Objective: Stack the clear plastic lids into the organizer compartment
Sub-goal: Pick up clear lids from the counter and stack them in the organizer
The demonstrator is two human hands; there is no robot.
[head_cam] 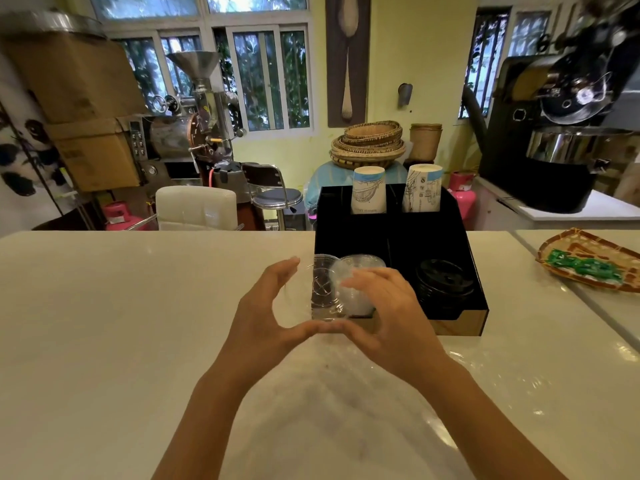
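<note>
A black organizer stands on the white counter, just beyond my hands. A stack of clear plastic lids is at the mouth of its front left compartment, leaning partly over the left wall. My left hand cups the stack from the left with fingers curved. My right hand holds it from the right and covers part of it. The thumbs meet under the stack at the compartment's front edge.
Black lids fill the front right compartment. Two stacks of paper cups stand in the rear slots. A woven tray with green packets lies at the right. Chairs, baskets and coffee roasters stand behind the counter.
</note>
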